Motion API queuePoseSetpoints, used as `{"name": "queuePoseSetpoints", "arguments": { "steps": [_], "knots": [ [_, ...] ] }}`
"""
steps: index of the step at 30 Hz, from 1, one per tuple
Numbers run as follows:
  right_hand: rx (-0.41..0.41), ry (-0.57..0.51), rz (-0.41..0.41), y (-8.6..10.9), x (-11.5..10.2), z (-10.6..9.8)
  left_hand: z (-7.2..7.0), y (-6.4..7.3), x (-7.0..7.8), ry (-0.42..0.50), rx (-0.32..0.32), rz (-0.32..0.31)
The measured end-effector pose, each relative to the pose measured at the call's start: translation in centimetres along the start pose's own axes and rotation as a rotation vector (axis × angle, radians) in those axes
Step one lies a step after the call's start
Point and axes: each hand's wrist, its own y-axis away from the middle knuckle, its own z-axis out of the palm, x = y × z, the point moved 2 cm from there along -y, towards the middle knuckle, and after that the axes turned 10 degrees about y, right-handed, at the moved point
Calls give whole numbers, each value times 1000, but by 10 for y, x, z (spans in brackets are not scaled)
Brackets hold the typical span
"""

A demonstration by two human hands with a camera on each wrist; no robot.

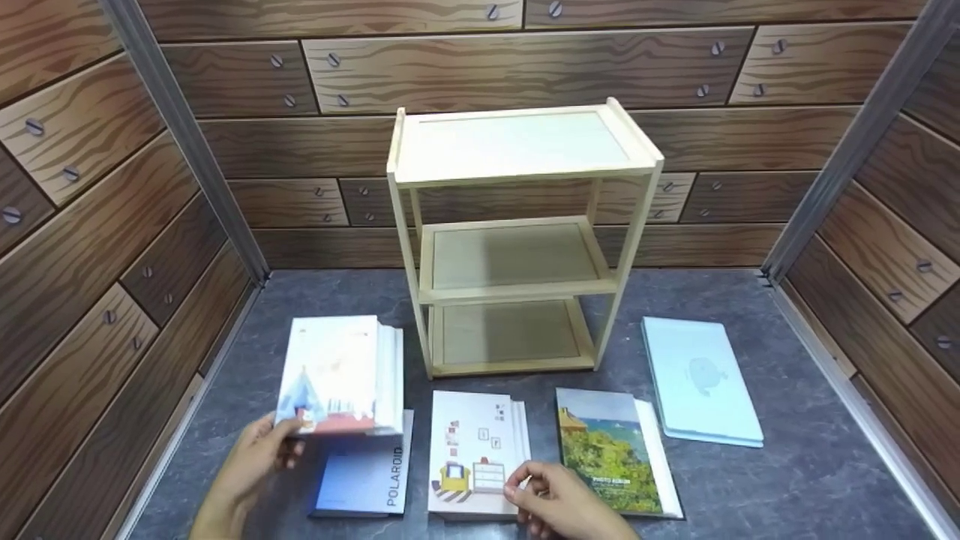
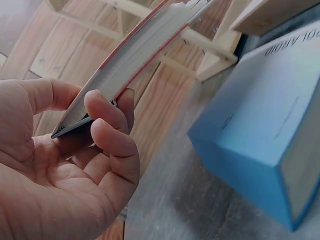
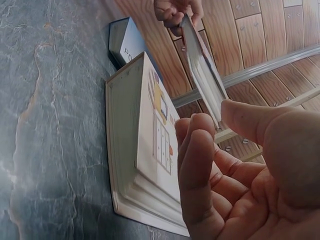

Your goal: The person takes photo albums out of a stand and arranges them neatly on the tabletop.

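My left hand [image 1: 253,459] grips the lower left edge of a pale album [image 1: 334,367] with a blue tent on its cover, held above the tabletop. In the left wrist view, thumb and curled fingers pinch this album's edge [image 2: 135,60]. Under it, partly covered, lies a blue album marked POLAROID [image 1: 356,480]. A white album with a drawn yellow armchair [image 1: 469,427] lies in the middle. Over its lower right side is my right hand [image 1: 562,499], fingers loosely bent. The right wrist view shows that hand [image 3: 240,175] holding nothing.
A three-tier wooden shelf [image 1: 517,146] stands behind the albums. To the right lie a landscape-covered photo album [image 1: 611,457] and a light blue album [image 1: 701,379]. Wood-patterned walls [image 1: 525,71] enclose the dark grey tabletop [image 1: 810,480] at the back and sides.
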Motion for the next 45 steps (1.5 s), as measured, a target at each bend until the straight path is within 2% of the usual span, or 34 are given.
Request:
{"name": "queuePoseSetpoints", "arguments": {
  "steps": [4, 11, 17, 25, 31, 38, 41, 45],
  "knots": [
    [24, 11, 34, 2, 0, -3, 2, -26, 5, 9, 25, 4],
    [31, -4, 59, 9, 3, -6, 13, -69, 8, -18, -20, -40],
    [16, -29, 58, 12, 8, -7, 15, -92, 3, -73, -34, -86],
    [-53, -75, 18, 22, 16, -8, 12, -101, -17, -111, 12, -126],
    [-40, -81, 36, 22, 18, -10, 11, -103, -20, -182, 78, -109],
    [-17, -84, 60, 24, 19, -16, 10, -105, -20, -154, 123, -88],
    [5, -66, 75, 28, 19, -22, 10, -104, -18, -223, 149, -53],
    [92, 9, 71, 37, 16, -41, 16, -93, -7, -440, 182, 54]
  ]
}}
